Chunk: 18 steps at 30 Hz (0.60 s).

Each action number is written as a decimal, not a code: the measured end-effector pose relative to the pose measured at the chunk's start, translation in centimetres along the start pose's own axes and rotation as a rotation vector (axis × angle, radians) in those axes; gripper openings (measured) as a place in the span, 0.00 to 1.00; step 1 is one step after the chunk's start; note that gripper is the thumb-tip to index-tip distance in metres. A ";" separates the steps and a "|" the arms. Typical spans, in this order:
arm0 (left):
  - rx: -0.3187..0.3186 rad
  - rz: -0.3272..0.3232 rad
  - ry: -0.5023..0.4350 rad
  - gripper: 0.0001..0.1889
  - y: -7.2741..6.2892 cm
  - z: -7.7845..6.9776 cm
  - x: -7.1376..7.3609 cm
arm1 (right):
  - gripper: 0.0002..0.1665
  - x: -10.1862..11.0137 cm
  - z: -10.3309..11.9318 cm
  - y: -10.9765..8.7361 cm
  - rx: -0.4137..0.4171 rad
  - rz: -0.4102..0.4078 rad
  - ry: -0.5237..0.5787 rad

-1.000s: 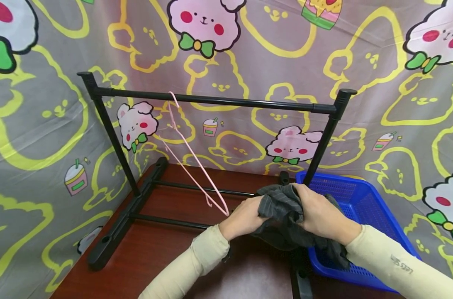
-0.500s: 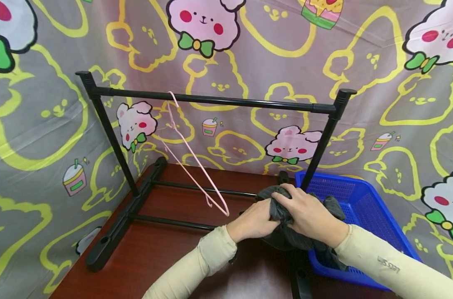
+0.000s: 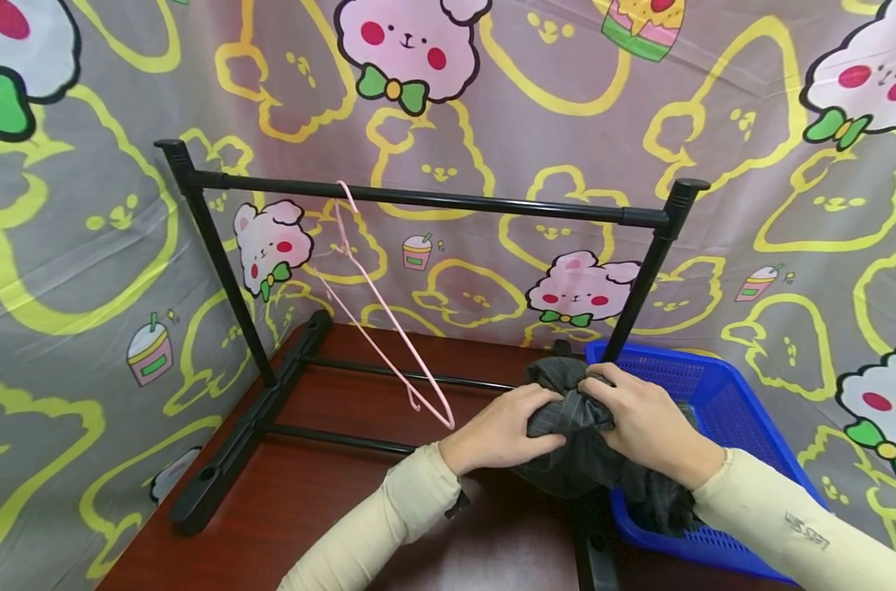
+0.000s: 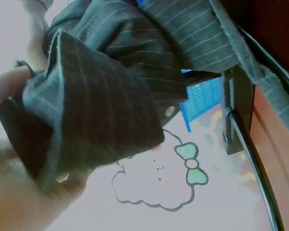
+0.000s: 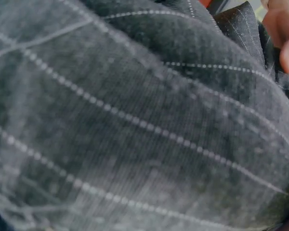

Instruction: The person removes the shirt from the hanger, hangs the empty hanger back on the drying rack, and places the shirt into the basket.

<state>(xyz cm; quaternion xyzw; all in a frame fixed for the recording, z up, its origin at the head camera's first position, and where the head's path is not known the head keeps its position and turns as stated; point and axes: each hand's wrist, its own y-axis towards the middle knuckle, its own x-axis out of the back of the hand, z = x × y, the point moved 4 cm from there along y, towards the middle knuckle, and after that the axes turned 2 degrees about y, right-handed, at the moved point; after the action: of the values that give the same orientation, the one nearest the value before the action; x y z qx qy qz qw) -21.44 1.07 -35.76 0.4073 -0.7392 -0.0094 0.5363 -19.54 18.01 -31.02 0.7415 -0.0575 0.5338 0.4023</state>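
A dark grey garment with thin pale stripes is bunched up over the right end of the rack, its lower folds hanging at the blue basket's near edge. My left hand grips its left side, fingers over the cloth and thumb below. On the other side my right hand holds a gathered part between thumb and fingers. In the left wrist view an edge of the striped garment stands out from between thumb and fingers. Striped cloth fills most of the right wrist view, hiding most of that hand's grip.
A pink clothes hanger hangs by its hook from the bar of a black rack, left of the hands. The blue basket stands at the right. Beneath lies a red-brown tabletop; a printed curtain encloses it.
Both hands shift their hold along the bunched garment. They came closer together half a second ago and are now slightly farther apart. The hanger and rack stay put.
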 end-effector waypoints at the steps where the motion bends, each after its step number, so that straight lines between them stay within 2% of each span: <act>1: -0.006 -0.011 0.008 0.23 -0.1 0.1 0.0 | 0.28 0.2 -0.2 -0.2 -0.010 -0.009 0.004; 5: 0.029 -0.025 0.008 0.28 -0.7 0.8 0.1 | 0.25 1.1 -1.1 -0.8 -0.063 -0.049 0.026; 11: 0.204 0.020 -0.078 0.41 -2.1 3.0 -0.5 | 0.24 2.3 -2.1 -1.7 -0.122 -0.090 0.033; 14: 0.254 0.098 -0.050 0.47 -2.8 4.0 -1.3 | 0.25 2.6 -2.4 -2.1 -0.139 -0.100 0.033; 18: 0.275 0.262 0.095 0.47 -3.8 5.1 -2.7 | 0.26 3.0 -2.7 -2.7 -0.159 -0.107 0.037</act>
<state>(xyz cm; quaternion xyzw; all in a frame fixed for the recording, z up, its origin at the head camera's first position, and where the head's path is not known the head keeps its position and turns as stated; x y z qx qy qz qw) -23.01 -1.90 -41.75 0.3770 -0.7540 0.1811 0.5065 -18.85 22.64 -29.66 0.6993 -0.0527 0.5189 0.4888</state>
